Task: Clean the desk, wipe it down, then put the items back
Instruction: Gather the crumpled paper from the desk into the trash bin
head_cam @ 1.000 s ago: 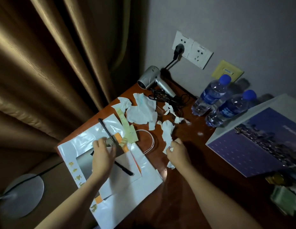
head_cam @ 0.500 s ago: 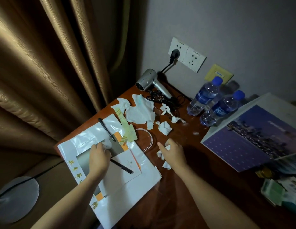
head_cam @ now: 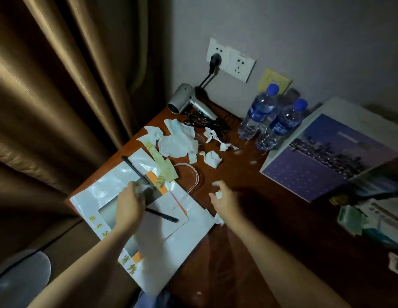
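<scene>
Noted brown curtain (head_cam: 60, 96) in heavy vertical folds, filling left side down to the tabletop (head_cam: 249, 218) edge. Logged plain grey wall (head_cam: 304, 30) behind, dim. Saw white double socket panel (head_cam: 231, 60) on wall, tilted in view; black plug (head_cam: 215, 61) seated in its left outlet. Spotted yellow wall plate (head_cam: 274, 80) just right of panel, partly hidden. Marked grey round object (head_cam: 22, 278) at bottom left, low beside curtain; could not identify.
</scene>
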Motion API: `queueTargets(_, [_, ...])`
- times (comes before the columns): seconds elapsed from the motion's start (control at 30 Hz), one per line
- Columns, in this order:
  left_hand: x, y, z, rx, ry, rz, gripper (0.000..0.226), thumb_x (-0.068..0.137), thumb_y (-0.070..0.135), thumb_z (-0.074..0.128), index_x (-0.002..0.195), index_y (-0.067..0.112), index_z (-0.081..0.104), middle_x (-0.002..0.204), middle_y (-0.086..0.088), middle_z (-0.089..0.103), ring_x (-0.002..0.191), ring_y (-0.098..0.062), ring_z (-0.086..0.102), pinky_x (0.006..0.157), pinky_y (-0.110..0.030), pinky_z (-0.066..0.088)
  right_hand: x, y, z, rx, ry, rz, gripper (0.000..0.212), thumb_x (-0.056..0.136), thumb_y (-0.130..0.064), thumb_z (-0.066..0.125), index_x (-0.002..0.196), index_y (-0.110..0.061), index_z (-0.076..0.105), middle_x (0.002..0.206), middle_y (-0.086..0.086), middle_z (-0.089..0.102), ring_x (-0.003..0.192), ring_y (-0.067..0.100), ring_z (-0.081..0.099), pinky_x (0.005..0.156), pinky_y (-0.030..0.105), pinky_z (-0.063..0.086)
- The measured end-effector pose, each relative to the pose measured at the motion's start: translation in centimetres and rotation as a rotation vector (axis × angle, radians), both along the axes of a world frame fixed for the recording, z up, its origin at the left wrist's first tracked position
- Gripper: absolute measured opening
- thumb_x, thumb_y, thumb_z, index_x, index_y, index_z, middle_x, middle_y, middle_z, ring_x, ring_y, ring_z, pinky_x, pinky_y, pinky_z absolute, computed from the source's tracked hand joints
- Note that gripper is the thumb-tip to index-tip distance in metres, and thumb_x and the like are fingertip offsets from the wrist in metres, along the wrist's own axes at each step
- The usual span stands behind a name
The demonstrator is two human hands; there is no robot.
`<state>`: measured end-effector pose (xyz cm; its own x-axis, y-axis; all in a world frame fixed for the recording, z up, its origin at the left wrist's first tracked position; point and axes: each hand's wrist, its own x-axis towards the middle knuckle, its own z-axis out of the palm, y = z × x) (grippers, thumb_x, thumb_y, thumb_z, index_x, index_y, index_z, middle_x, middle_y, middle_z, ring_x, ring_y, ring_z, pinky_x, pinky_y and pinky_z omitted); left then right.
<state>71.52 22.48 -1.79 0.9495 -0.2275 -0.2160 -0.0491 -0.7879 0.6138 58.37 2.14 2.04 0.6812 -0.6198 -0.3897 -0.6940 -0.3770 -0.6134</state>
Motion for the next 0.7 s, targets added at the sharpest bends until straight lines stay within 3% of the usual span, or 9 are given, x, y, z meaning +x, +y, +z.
queueTargets(0.1, [-0.6, -1.3, 1.3, 0.018, -0.088, -0.128, 0.019, 0.096, 0.018, 0.045, 0.088, 0.005, 0.057, 0.087, -0.011, 0.052, 0.082, -0.027, 0.049, 0.069, -0.035, 0.037, -1.3, 0.2, 1.2, -0.033, 0.001, -0.022, 0.019, 0.089, -0.036, 0.063, 0.099, -0.021, 0.055, 0.099, 0.002, 0.062, 0.091, 0.016, 0.059, 0.062, 0.015, 0.04])
queueTargets(0.2, [-2.3, -4.3, 3.6, -0.049, -0.115, -0.227, 0.034, 0.096, 0.026, 0.046, 0.073, 0.004, 0.056, 0.079, -0.009, 0.05, 0.074, -0.025, 0.049, 0.065, -0.033, 0.036, -3.6, -0.4, 3.2, -0.168, -0.069, 0.011, 0.029, 0.087, -0.05, 0.06, 0.086, -0.021, 0.052, 0.076, -0.005, 0.057, 0.071, 0.012, 0.058, 0.055, 0.017, 0.041])
queueTargets(0.3, [-5.0, -8.1, 6.0, -0.115, -0.167, -0.411, 0.034, 0.095, 0.023, 0.049, 0.074, 0.0, 0.061, 0.078, -0.013, 0.056, 0.074, -0.028, 0.053, 0.066, -0.035, 0.04, -7.0, -1.3, 5.6, -0.23, -0.212, -0.01, 0.037, 0.091, -0.051, 0.051, 0.066, -0.024, 0.043, 0.055, -0.004, 0.051, 0.051, 0.01, 0.051, 0.048, 0.023, 0.038])
queueTargets(0.37, [-7.3, -10.6, 7.4, -0.167, -0.222, -0.558, 0.036, 0.092, 0.023, 0.048, 0.07, -0.002, 0.063, 0.072, -0.017, 0.06, 0.074, -0.032, 0.055, 0.066, -0.038, 0.044, -9.9, -2.1, 7.1, -0.223, -0.334, -0.094, 0.041, 0.09, -0.048, 0.043, 0.058, -0.022, 0.038, 0.051, 0.001, 0.051, 0.048, 0.015, 0.05, 0.049, 0.032, 0.037])
queueTargets(0.43, [-10.4, -13.0, 9.3, -0.209, -0.248, -0.666, 0.047, 0.089, 0.034, 0.042, 0.062, -0.001, 0.059, 0.064, -0.017, 0.058, 0.07, -0.034, 0.055, 0.062, -0.037, 0.042, -13.4, -3.0, 8.3, -0.238, -0.389, -0.186, 0.035, 0.088, -0.04, 0.041, 0.057, -0.024, 0.036, 0.051, -0.001, 0.046, 0.047, 0.014, 0.045, 0.051, 0.034, 0.034])
queueTargets(0.53, [-16.6, -16.0, 11.8, -0.276, -0.295, -0.86, 0.062, 0.086, 0.05, 0.028, 0.058, 0.002, 0.055, 0.059, -0.015, 0.058, 0.066, -0.031, 0.054, 0.062, -0.036, 0.04, -20.0, -4.0, 9.4, -0.234, -0.384, -0.357, 0.024, 0.09, -0.018, 0.055, 0.069, -0.022, 0.045, 0.057, -0.007, 0.046, 0.051, 0.007, 0.044, 0.054, 0.029, 0.034])
queueTargets(0.6, [-21.0, -17.8, 13.0, -0.307, -0.276, -0.954, 0.058, 0.091, 0.047, 0.036, 0.059, 0.004, 0.058, 0.059, -0.009, 0.057, 0.063, -0.023, 0.053, 0.061, -0.031, 0.037, -25.5, -4.1, 9.8, -0.264, -0.408, -0.479, 0.015, 0.087, -0.012, 0.059, 0.079, -0.019, 0.048, 0.063, -0.009, 0.051, 0.056, 0.004, 0.049, 0.058, 0.026, 0.037])
queueTargets(0.7, [-28.2, -19.7, 14.0, -0.317, -0.309, -1.071, 0.042, 0.095, 0.029, 0.047, 0.058, 0.009, 0.05, 0.058, -0.001, 0.042, 0.064, -0.022, 0.046, 0.06, -0.029, 0.024, -34.2, -3.3, 10.1, -0.322, -0.451, -0.631, 0.021, 0.083, -0.008, 0.062, 0.077, -0.02, 0.047, 0.062, -0.009, 0.05, 0.053, 0.002, 0.049, 0.053, 0.016, 0.035])
